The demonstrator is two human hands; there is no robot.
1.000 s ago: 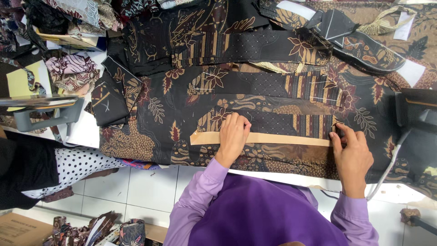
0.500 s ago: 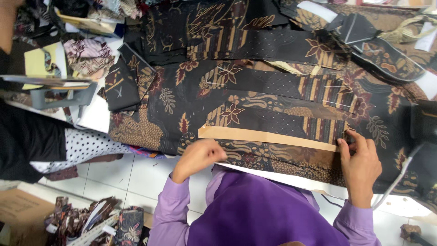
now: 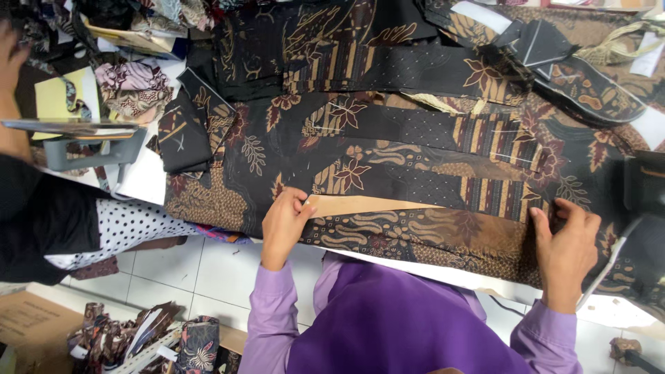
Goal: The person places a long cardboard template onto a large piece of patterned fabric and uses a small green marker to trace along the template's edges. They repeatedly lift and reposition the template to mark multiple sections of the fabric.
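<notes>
Left hand (image 3: 284,223) is pinching the near edge of the dark batik fabric (image 3: 415,232) and folding it over the left end of the tan paper strip (image 3: 360,204). Right hand (image 3: 566,242) is gripping the same fabric edge at the strip's right end. Both are working on the tabletop (image 3: 149,181), with the fabric lying along its near edge. More patterned cut pieces (image 3: 388,69) are lying beyond, and a polka-dot cloth (image 3: 131,232) is hanging at left.

White tiled floor (image 3: 208,273) below worktable (image 3: 443,273).

two hands (image 3: 284,225) (image 3: 566,249), one tan strip (image 3: 367,205) (partly covered).
</notes>
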